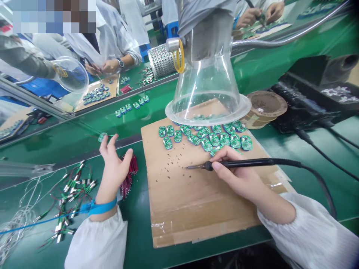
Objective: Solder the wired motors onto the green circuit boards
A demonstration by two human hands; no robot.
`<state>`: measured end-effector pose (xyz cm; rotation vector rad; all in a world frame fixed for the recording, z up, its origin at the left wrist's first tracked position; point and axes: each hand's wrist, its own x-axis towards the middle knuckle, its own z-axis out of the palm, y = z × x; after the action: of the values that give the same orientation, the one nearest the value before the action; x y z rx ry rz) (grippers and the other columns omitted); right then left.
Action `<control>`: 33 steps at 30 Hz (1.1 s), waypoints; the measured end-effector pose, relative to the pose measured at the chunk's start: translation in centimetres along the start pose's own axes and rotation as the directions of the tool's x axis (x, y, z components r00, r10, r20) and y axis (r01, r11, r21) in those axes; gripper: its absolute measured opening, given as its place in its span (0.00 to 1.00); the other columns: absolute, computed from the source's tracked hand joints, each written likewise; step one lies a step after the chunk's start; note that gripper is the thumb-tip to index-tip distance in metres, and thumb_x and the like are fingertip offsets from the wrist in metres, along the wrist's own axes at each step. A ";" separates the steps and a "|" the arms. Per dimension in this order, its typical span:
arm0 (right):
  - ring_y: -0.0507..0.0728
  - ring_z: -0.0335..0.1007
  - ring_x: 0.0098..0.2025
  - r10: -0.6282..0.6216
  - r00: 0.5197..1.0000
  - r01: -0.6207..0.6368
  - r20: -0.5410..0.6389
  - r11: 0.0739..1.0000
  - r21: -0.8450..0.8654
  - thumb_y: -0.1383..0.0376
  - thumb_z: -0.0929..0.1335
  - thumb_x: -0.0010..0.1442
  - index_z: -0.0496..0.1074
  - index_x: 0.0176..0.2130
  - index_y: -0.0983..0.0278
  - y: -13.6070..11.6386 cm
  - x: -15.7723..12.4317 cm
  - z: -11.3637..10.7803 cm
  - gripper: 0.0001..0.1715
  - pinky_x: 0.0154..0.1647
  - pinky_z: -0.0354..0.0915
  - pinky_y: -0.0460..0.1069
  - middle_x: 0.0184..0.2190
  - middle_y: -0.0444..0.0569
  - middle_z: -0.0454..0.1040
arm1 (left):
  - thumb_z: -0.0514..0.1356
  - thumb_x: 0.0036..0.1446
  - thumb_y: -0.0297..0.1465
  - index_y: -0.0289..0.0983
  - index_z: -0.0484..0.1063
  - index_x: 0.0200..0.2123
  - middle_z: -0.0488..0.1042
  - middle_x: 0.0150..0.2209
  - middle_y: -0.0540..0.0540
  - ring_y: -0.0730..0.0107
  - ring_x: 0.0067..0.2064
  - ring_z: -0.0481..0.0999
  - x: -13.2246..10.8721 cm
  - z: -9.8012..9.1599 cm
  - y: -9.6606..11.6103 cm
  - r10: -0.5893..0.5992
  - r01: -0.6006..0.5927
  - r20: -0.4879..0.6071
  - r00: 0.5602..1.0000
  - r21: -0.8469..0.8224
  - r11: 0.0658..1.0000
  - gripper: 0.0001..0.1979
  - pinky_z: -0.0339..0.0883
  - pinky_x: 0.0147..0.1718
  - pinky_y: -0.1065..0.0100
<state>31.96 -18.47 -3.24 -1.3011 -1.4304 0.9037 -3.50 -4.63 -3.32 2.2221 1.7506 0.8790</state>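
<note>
My right hand (238,173) is wrapped round a soldering iron (246,163), its tip pointing left, just above a cardboard sheet (202,209). On the sheet's far part lie several green circuit boards (206,144) in rough rows. At the left, my left hand (113,166) reaches over the bench's raised edge, with thumb and fingers spread. One small circuit board (102,137) is at its fingertips; whether they touch it I cannot tell. Beside that wrist lies a bundle of dark red wires (126,183). A blue wrist strap (102,207) circles the wrist.
A clear fume hood (207,93) hangs over the far boards. Behind it to the right stand a round tub (265,106) and a black soldering station (303,97). Small wired metal parts (70,190) litter the left. Boards (136,105) line the ledge; a co-worker's hands (110,66) work beyond.
</note>
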 end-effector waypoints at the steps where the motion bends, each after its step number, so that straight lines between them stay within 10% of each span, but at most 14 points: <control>1: 0.53 0.64 0.27 0.002 1.000 -0.002 -0.019 1.000 0.010 0.59 0.67 0.69 0.68 0.38 0.59 0.0 -0.1 0.0 0.07 0.27 0.60 0.49 0.26 0.43 0.68 | 0.64 0.61 0.35 0.45 0.55 0.68 0.42 0.72 0.37 0.44 0.73 0.50 0.0 0.2 0.1 -0.014 0.014 0.013 1.000 0.002 1.000 0.35 0.53 0.68 0.41; 12: 0.53 0.65 0.27 0.017 0.932 0.014 -0.362 0.996 0.083 0.59 0.66 0.70 0.67 0.44 0.58 0.5 -0.1 0.1 0.06 0.28 0.59 0.51 0.32 0.45 0.69 | 0.55 0.68 0.32 0.40 0.69 0.53 0.66 0.58 0.41 0.59 0.63 0.66 1.9 1.0 4.0 0.171 -0.161 0.129 0.977 -0.086 0.983 0.12 0.58 0.67 0.53; 23: 0.55 0.64 0.23 -0.053 0.901 0.100 -0.430 0.991 0.087 0.58 0.67 0.69 0.67 0.44 0.57 0.3 0.2 -0.1 0.07 0.23 0.60 0.51 0.24 0.42 0.65 | 0.57 0.68 0.37 0.39 0.70 0.56 0.67 0.57 0.36 0.54 0.60 0.69 14.8 9.4 6.5 0.156 -0.177 0.229 0.961 0.074 0.981 0.17 0.63 0.60 0.53; 27: 0.57 0.67 0.25 -0.067 0.906 0.086 -0.418 0.996 0.026 0.57 0.67 0.68 0.68 0.44 0.57 0.6 0.3 -0.1 0.08 0.22 0.60 0.51 0.26 0.45 0.67 | 0.59 0.65 0.43 0.43 0.68 0.60 0.62 0.63 0.36 0.46 0.63 0.65 16.4 9.8 4.2 0.050 -0.090 0.195 0.980 0.200 0.976 0.23 0.59 0.61 0.48; 33: 0.58 0.70 0.29 -0.097 0.912 0.057 -0.399 0.992 -0.112 0.55 0.68 0.65 0.70 0.44 0.57 1.4 -0.2 -0.1 0.10 0.25 0.62 0.52 0.32 0.48 0.72 | 0.56 0.63 0.53 0.37 0.48 0.73 0.43 0.72 0.26 0.29 0.70 0.50 18.4 3.3 -5.2 -0.207 0.178 0.040 0.978 0.367 0.913 0.43 0.52 0.62 0.37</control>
<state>32.39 -18.48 -4.64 -1.3983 -1.1983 0.4765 -3.59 14.77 -2.30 2.1965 2.1947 0.4474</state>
